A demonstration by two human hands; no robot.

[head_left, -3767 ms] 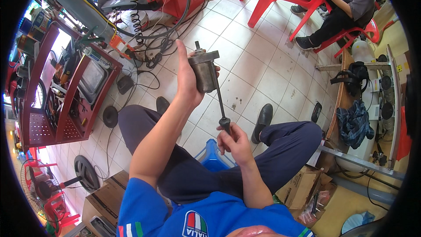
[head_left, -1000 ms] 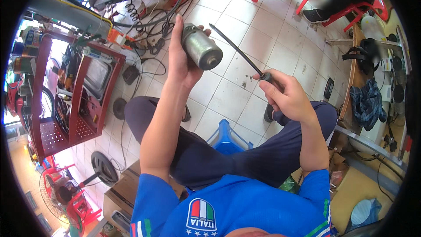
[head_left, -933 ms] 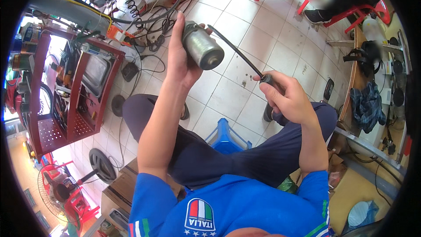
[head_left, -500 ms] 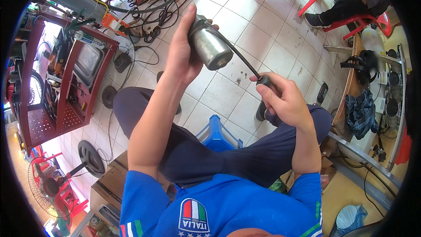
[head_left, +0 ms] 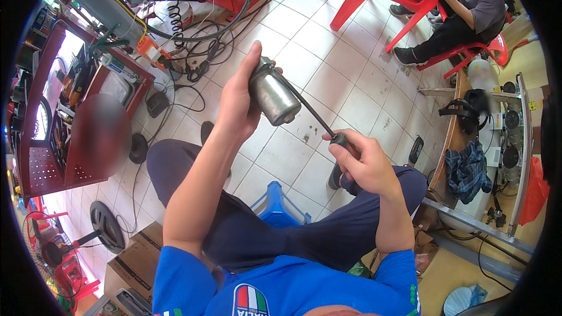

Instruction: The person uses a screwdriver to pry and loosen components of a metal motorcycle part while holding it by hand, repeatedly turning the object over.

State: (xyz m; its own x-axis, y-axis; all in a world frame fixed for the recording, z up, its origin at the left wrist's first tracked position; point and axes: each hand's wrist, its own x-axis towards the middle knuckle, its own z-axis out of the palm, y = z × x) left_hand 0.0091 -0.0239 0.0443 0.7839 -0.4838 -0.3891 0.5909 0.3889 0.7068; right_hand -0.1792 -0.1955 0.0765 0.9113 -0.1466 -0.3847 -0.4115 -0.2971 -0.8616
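My left hand [head_left: 239, 96] is wrapped round a silver cylindrical motor [head_left: 276, 100], thumb up along its side. The motor is tilted, and its end with a small round boss points down toward me. In my right hand [head_left: 367, 162] is a screwdriver [head_left: 314, 114], gripped by its dark handle. Its long black shaft runs slantwise along the motor's right side, up to the far end near my left fingers. Where the tip meets the motor is too small to make out, partly hidden by the fingers.
A blue plastic stool [head_left: 276, 202] stands between my knees on the tiled floor. Cables [head_left: 205, 58] lie beyond, at left, near a dark red tool rack [head_left: 44, 172]. A person [head_left: 483, 9] sits at far right by red chairs [head_left: 351, 9]. A workbench [head_left: 453, 140] lines the right.
The view has tilted up, so my hands, the motor and the screwdriver sit lower and slightly left in the picture. More of the seated person shows. Both grips look the same.
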